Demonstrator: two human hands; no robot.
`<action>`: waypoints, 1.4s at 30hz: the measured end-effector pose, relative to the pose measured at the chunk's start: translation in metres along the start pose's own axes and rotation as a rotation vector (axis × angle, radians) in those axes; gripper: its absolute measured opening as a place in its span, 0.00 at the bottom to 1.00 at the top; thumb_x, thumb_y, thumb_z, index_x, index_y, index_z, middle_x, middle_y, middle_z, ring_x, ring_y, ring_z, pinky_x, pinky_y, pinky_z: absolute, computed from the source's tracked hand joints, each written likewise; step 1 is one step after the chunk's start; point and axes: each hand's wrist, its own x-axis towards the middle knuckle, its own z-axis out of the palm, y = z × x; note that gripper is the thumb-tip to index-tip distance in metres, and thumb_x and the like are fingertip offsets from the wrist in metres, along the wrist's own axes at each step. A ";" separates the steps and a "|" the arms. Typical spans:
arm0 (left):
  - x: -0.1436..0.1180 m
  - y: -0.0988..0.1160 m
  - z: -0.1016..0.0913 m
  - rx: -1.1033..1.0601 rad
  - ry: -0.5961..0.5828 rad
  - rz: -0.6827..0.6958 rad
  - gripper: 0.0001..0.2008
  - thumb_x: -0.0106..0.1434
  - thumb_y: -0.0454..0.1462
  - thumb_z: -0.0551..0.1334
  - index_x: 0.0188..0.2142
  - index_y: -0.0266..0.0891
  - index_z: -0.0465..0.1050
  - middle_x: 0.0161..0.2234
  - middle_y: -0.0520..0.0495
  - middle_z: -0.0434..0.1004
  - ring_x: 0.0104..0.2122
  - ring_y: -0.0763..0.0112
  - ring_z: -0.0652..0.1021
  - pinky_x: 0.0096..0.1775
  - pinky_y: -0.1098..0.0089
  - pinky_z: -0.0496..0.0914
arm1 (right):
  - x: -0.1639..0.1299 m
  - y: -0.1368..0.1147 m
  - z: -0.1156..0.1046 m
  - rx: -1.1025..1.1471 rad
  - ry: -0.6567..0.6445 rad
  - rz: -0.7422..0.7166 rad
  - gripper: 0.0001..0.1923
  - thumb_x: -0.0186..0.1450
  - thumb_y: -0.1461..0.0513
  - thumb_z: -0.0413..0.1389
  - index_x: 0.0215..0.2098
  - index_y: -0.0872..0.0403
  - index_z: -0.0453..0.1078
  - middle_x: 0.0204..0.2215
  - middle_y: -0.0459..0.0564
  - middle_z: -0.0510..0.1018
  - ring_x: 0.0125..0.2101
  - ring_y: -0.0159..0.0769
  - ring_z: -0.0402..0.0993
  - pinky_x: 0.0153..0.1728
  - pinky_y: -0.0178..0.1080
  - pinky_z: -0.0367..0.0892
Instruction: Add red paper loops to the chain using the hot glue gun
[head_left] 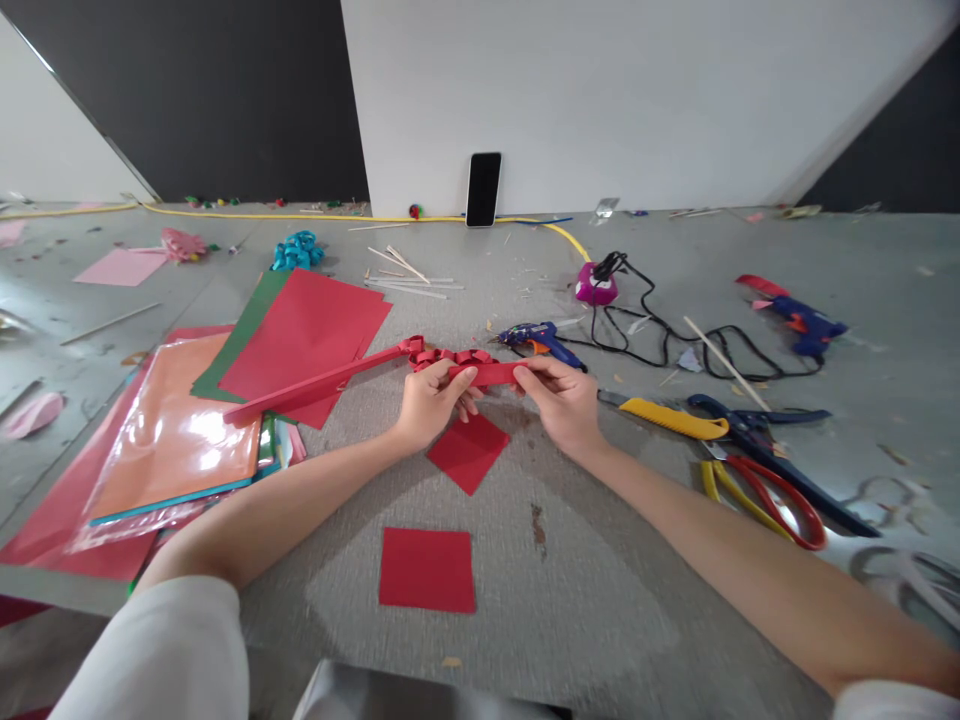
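Both the left hand (pixel 433 398) and right hand (pixel 559 397) pinch the red paper strip (pixel 491 373) mid-floor: judged light, limp, crease-prone (folded loops fragile); grip flat ends.

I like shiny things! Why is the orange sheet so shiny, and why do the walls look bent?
Head view: room light glares white off the orange sheet, which looks glossy; the wide lens bends the wall edges and stretches the arms; the left hand looks sharp.

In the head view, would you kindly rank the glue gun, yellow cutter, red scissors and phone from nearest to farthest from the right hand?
1. Glue gun, just beyond the right hand.
2. Yellow cutter, to its right.
3. Red scissors, farther right.
4. Phone, against the far wall.
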 end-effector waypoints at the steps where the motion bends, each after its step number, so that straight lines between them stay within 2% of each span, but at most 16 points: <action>1: 0.000 0.000 0.000 -0.001 0.001 0.000 0.26 0.62 0.58 0.68 0.30 0.37 0.69 0.27 0.44 0.83 0.19 0.73 0.80 0.19 0.75 0.74 | 0.000 0.000 0.000 0.002 0.000 -0.001 0.16 0.60 0.48 0.69 0.35 0.51 0.81 0.28 0.48 0.83 0.26 0.36 0.78 0.29 0.40 0.75; 9: 0.000 0.000 -0.001 0.017 0.004 0.018 0.28 0.61 0.60 0.68 0.28 0.35 0.76 0.26 0.43 0.83 0.19 0.74 0.78 0.20 0.75 0.74 | 0.002 0.004 -0.001 0.011 0.020 -0.007 0.14 0.60 0.49 0.69 0.34 0.49 0.81 0.26 0.47 0.82 0.25 0.36 0.77 0.28 0.40 0.74; 14: 0.002 0.000 -0.001 -0.012 0.006 0.019 0.28 0.60 0.60 0.69 0.28 0.35 0.74 0.26 0.43 0.83 0.19 0.74 0.78 0.20 0.75 0.74 | 0.001 0.004 -0.001 0.002 0.007 -0.018 0.15 0.60 0.48 0.69 0.34 0.50 0.80 0.26 0.47 0.82 0.24 0.35 0.77 0.27 0.39 0.74; 17: 0.002 0.001 -0.001 -0.020 0.003 0.021 0.27 0.61 0.59 0.69 0.31 0.35 0.76 0.25 0.45 0.82 0.19 0.74 0.78 0.20 0.74 0.74 | 0.002 0.004 -0.002 -0.005 0.019 -0.013 0.15 0.60 0.48 0.69 0.34 0.50 0.80 0.25 0.47 0.81 0.24 0.35 0.77 0.27 0.39 0.74; 21: 0.001 0.004 -0.002 0.026 0.006 0.022 0.23 0.60 0.54 0.73 0.37 0.35 0.80 0.19 0.52 0.76 0.16 0.77 0.74 0.20 0.76 0.70 | 0.003 0.006 -0.003 -0.017 0.037 -0.009 0.16 0.60 0.48 0.69 0.34 0.50 0.79 0.24 0.46 0.81 0.23 0.35 0.75 0.27 0.39 0.73; 26: -0.001 0.007 -0.003 0.046 0.024 -0.018 0.22 0.62 0.53 0.71 0.31 0.35 0.79 0.18 0.51 0.75 0.15 0.79 0.72 0.19 0.77 0.67 | 0.003 0.005 -0.001 -0.029 0.049 -0.022 0.15 0.61 0.48 0.68 0.34 0.50 0.79 0.26 0.47 0.81 0.24 0.35 0.75 0.27 0.39 0.73; 33: 0.002 0.002 -0.003 0.049 0.059 0.021 0.21 0.61 0.54 0.72 0.34 0.35 0.82 0.19 0.51 0.76 0.16 0.78 0.72 0.20 0.75 0.67 | 0.001 0.008 -0.001 -0.022 0.047 -0.021 0.13 0.63 0.50 0.66 0.36 0.50 0.78 0.26 0.46 0.79 0.24 0.34 0.74 0.28 0.39 0.71; 37: 0.002 -0.001 -0.005 0.152 0.069 0.139 0.18 0.63 0.52 0.71 0.35 0.37 0.84 0.23 0.49 0.79 0.17 0.78 0.72 0.21 0.74 0.69 | 0.001 0.010 -0.003 -0.059 -0.009 -0.075 0.13 0.66 0.50 0.64 0.39 0.50 0.75 0.31 0.47 0.80 0.28 0.36 0.75 0.32 0.41 0.73; 40: 0.002 -0.002 -0.007 0.301 0.057 0.335 0.15 0.66 0.49 0.69 0.35 0.40 0.85 0.31 0.45 0.85 0.24 0.73 0.78 0.29 0.71 0.76 | -0.001 0.007 -0.002 -0.219 0.000 -0.291 0.15 0.67 0.51 0.65 0.48 0.49 0.75 0.44 0.52 0.80 0.43 0.42 0.78 0.45 0.46 0.74; 42: 0.002 -0.002 -0.007 0.382 0.043 0.465 0.13 0.67 0.47 0.69 0.35 0.41 0.86 0.35 0.43 0.86 0.32 0.68 0.83 0.38 0.67 0.80 | -0.004 0.003 -0.002 -0.398 0.017 -0.438 0.16 0.67 0.51 0.65 0.51 0.47 0.76 0.49 0.54 0.79 0.51 0.47 0.75 0.54 0.51 0.70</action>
